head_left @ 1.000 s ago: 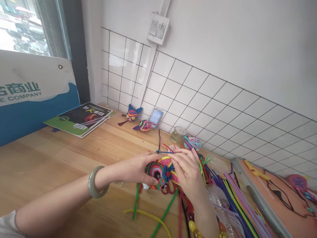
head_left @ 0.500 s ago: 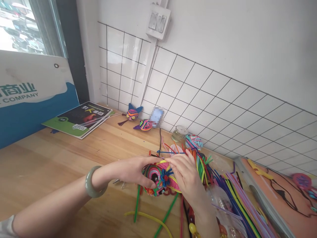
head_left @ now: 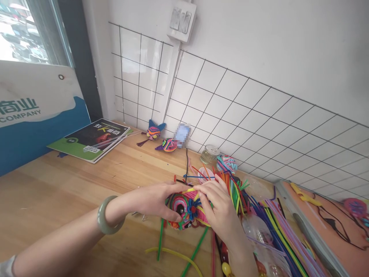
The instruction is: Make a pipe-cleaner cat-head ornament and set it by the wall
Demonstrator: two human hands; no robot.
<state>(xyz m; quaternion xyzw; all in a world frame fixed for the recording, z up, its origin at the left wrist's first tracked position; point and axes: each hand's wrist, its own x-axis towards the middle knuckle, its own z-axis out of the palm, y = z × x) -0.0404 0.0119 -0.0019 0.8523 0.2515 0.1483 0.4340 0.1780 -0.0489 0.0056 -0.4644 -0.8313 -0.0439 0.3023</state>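
Observation:
A colourful pipe-cleaner figure (head_left: 180, 209) with dark bead eyes and a blue flower sits between my hands above the wooden table. My left hand (head_left: 157, 202), with a pale green bangle (head_left: 103, 217) on its wrist, grips the figure's left side between thumb and fingers. On the other side my right hand (head_left: 216, 204) pinches the yellow edge of the figure's pink, yellow-rimmed part (head_left: 205, 215). Its fingertips meet near the top of that part. Loose green (head_left: 196, 250) and yellow pipe cleaners (head_left: 170, 252) lie on the table below the figure.
Bundles of pipe cleaners (head_left: 284, 231) and clear bags of beads (head_left: 259, 232) lie to the right, beside an orange board (head_left: 331, 215). Finished small figures (head_left: 154, 132), a phone (head_left: 182, 135) and a glass jar (head_left: 209, 154) stand along the gridded wall. Magazines (head_left: 92, 140) rest at the left.
Both hands keep their hold on the figure, with only slight finger movement. The camera view has shifted a little.

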